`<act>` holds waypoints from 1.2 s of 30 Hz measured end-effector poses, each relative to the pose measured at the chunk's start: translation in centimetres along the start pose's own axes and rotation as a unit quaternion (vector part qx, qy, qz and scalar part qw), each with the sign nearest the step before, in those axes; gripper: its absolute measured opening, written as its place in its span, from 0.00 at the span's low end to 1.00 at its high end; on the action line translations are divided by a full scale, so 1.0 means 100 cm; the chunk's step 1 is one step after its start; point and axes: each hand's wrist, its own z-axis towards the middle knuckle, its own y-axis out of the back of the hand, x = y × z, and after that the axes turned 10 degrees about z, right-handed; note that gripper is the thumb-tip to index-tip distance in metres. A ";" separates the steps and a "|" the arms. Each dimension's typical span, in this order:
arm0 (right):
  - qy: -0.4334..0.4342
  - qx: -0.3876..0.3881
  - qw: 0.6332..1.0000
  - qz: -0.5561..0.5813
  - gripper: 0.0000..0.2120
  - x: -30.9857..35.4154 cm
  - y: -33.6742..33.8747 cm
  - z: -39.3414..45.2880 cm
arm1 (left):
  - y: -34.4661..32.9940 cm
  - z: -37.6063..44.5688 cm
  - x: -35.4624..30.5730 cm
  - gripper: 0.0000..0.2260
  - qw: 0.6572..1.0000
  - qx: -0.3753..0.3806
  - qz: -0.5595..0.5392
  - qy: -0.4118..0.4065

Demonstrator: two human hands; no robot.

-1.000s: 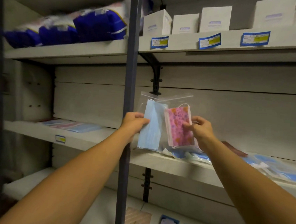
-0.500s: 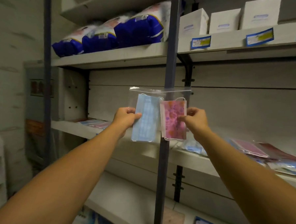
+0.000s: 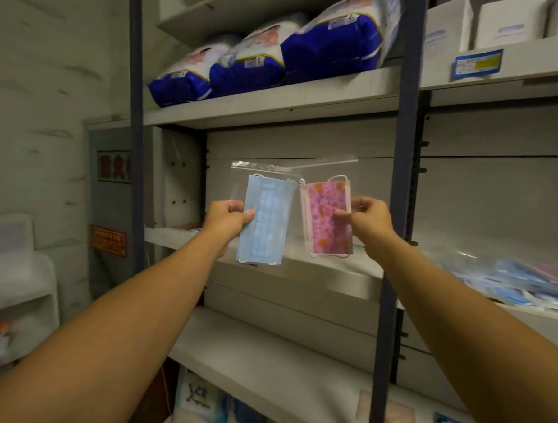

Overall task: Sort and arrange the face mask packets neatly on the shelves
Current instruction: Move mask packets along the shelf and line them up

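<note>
Left hand [image 3: 228, 215] pinches the left edge of the blue mask packet [image 3: 266, 219], thumb on the front, fingers curled behind. Right hand [image 3: 366, 219] pinches the right edge of the pink patterned mask packet [image 3: 327, 218], thumb and fingertips closed on the clear plastic. Both packets are held up in the air in front of the middle shelf [image 3: 326, 272], side by side, inner edges nearly touching or slightly overlapping; cannot tell which. Each packet stands upright, long axis vertical, zip-seal end up, flat face toward the camera. Blue one tilts slightly, bottom swung left. Ear loops show at the top of the pink mask.

Dark metal upright post [image 3: 398, 198] stands just right of the right hand, between the packets and the right bay. On the right bay's middle shelf lies a loose pile of mask packets [image 3: 523, 282], blurred. Upper shelf carries three blue-and-white bulk bags [image 3: 272, 59] left of the post and white boxes [image 3: 475, 24] right of it, with a blue-yellow shelf label [image 3: 476, 64] below. Lower shelf [image 3: 279, 366] is below the arms; more packets at the bottom, blurred. Second post [image 3: 134, 139] at left.
</note>
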 end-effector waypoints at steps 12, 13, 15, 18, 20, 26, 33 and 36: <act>-0.057 -0.023 0.996 0.057 0.07 -0.036 -0.093 0.012 | 0.072 0.045 0.060 0.05 1.000 -0.017 0.015 0.010; -0.053 -0.018 0.997 0.054 0.07 -0.036 -0.099 0.016 | 0.076 0.053 0.063 0.04 1.000 -0.019 0.015 0.011; -0.045 -0.008 0.998 0.050 0.07 -0.039 -0.113 0.027 | 0.083 0.069 0.070 0.05 0.999 -0.024 0.019 0.014; -0.038 -0.006 0.998 0.045 0.11 -0.045 -0.136 0.047 | 0.088 0.095 0.081 0.10 0.999 -0.029 0.012 0.017; -0.035 -0.007 0.998 0.046 0.10 -0.053 -0.151 0.063 | 0.088 0.112 0.090 0.09 0.999 -0.030 0.009 0.018; -0.018 -0.004 0.998 0.055 0.11 -0.071 -0.196 0.111 | 0.096 0.170 0.112 0.05 0.998 -0.044 0.030 0.022; -0.009 0.002 0.998 0.067 0.08 -0.083 -0.230 0.174 | 0.092 0.245 0.116 0.05 0.999 -0.038 0.010 0.025; -0.011 -0.002 0.998 0.068 0.07 -0.095 -0.242 0.196 | 0.090 0.272 0.120 0.04 0.999 -0.039 0.000 0.019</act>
